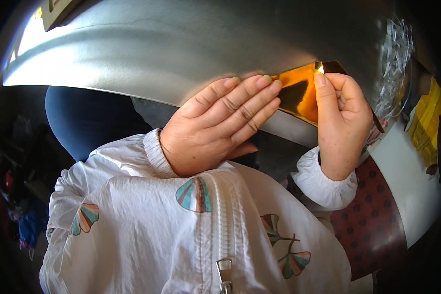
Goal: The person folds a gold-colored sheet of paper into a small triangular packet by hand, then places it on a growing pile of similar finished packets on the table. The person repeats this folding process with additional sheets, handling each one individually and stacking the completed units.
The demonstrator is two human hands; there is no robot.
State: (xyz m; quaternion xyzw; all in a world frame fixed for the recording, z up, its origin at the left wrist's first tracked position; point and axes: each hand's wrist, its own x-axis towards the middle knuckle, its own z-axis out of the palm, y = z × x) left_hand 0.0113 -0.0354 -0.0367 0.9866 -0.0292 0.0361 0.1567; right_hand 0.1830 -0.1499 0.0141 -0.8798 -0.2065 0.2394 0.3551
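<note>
Closest in, a white jacket with fan-shaped leaf prints and a zip fills the lower picture, its cuffs ending at both wrists. Just beyond the cuffs, the left hand lies flat, its fingers straight and pressed together side by side, their tips resting on the near edge of a shiny gold sheet. The right hand stands upright just right of those fingertips; its thumb and curled fingers pinch the far upper corner of the gold sheet, where a bright glint shows. The sheet lies between the two hands, tilted, and is touched by both. Beneath and beyond the fingers a grey metal counter curves across the upper picture. To the right of the right hand's fingers, a bundle of clear plastic wrappers sits at the counter's end, and further right a stack of yellow sheets lies on a white surface. Below the right wrist a dark red dotted cushion shows.
</note>
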